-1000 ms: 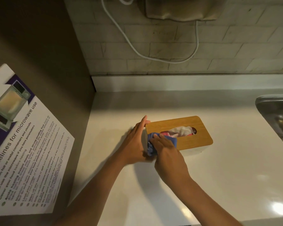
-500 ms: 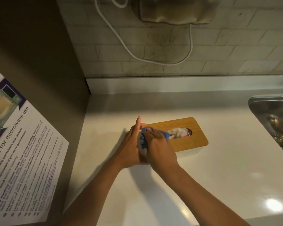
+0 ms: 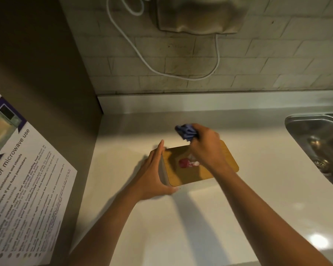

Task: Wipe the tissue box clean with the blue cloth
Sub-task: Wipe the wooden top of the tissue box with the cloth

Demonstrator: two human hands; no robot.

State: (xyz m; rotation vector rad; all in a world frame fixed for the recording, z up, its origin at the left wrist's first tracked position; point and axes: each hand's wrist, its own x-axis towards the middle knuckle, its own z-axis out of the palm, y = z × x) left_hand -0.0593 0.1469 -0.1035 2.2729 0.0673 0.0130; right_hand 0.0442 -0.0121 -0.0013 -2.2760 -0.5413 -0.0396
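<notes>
The tissue box (image 3: pixel 188 174), white with a wooden lid, lies on the pale counter (image 3: pixel 258 198) with a pink-and-white tissue poking from its slot. My left hand (image 3: pixel 154 173) rests flat against the box's left end, fingers straight and thumb at the near corner. My right hand (image 3: pixel 207 144) grips the bunched blue cloth (image 3: pixel 186 132) above the box's far edge. The cloth sticks out to the left of my fingers. My right forearm crosses over the right part of the lid and hides it.
A steel sink (image 3: pixel 319 143) is set into the counter at the right. A brown side wall with a microwave-guidelines poster (image 3: pixel 25 189) stands at the left. A white cable (image 3: pixel 161 68) and a beige pouch (image 3: pixel 200 14) hang on the tiled back wall.
My right hand has carried the blue cloth from the box's left end up to its far edge. My left hand still presses the left end. The view has shifted closer.
</notes>
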